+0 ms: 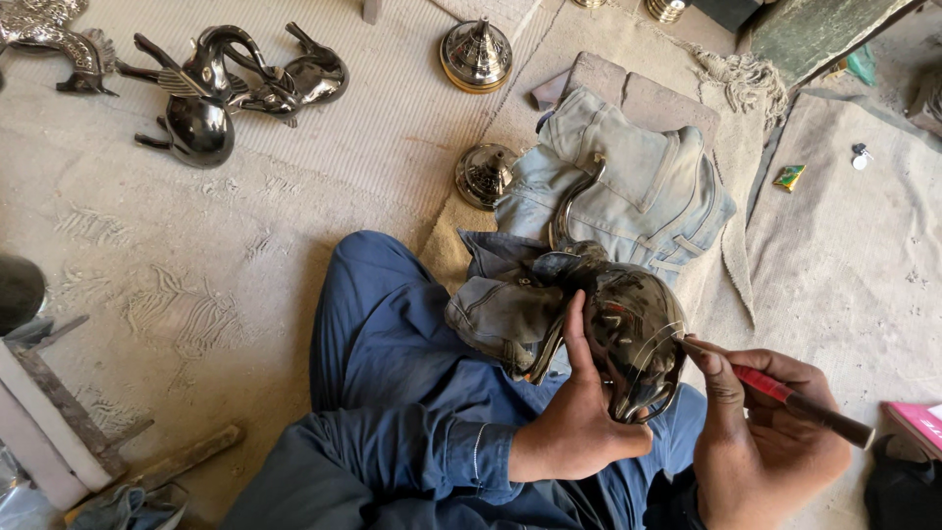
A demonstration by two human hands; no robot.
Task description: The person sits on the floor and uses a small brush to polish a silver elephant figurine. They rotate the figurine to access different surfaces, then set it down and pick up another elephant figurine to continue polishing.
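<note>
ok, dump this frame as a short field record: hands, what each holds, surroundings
left hand: cradles a dark shiny metal bird figure, thumb up along its side
right hand: grips a red-handled tool, tip against the figure's engraved side
support: figure rests on folded pale denim cloth over the lap
clothing: blue trousers, blue sleeve
floor: woven mat, dusty
top left: finished bird figures, dark polished metal
top centre: two domed metal lids
bottom left: wooden stick
far right: pink object, partly cut off

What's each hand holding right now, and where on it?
Left hand cups the shiny dark metal bird figure by its rounded body; right hand grips the red-handled tool mid-shaft.
</note>
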